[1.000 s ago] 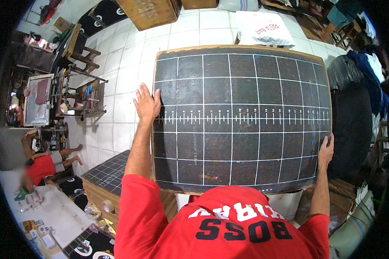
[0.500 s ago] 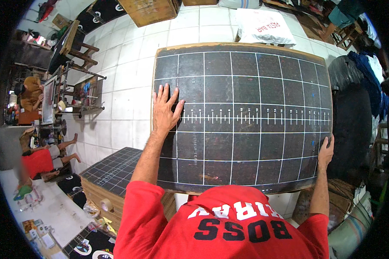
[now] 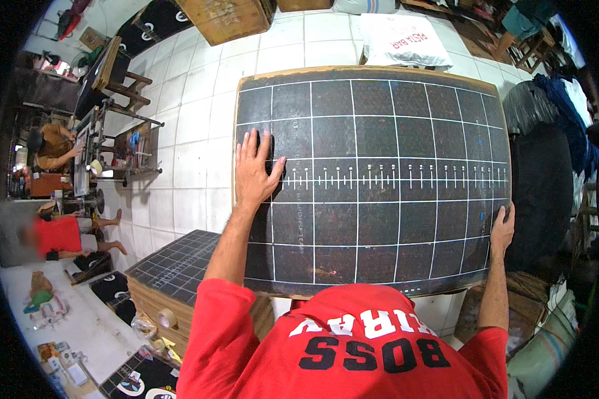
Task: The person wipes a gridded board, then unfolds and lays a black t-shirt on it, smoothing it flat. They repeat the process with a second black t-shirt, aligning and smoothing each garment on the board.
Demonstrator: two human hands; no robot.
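A large black board (image 3: 376, 223) with a white grid, a row of ruler-like marks and a light wooden rim lies in front of me. My left hand (image 3: 255, 169) rests flat on its left part, palm down, with the fingers stretched out and the thumb apart. At the board's right edge, low down, my right hand (image 3: 502, 231) holds the side. Its thumb and a finger show at the rim; the other fingers are partly hidden.
A stack of similar gridded boards (image 3: 176, 266) stands at lower left, with a tape roll (image 3: 167, 318) beside it. Beyond the board sits a white printed sack (image 3: 406, 41). Dark bundles (image 3: 542, 193) lie at right. Two people, in red (image 3: 58, 237) and brown (image 3: 54, 147), are at far left.
My hands and the board have hardly moved; the fingers of my left hand are slightly closer together. At far left, the person in red and the person in brown have changed posture.
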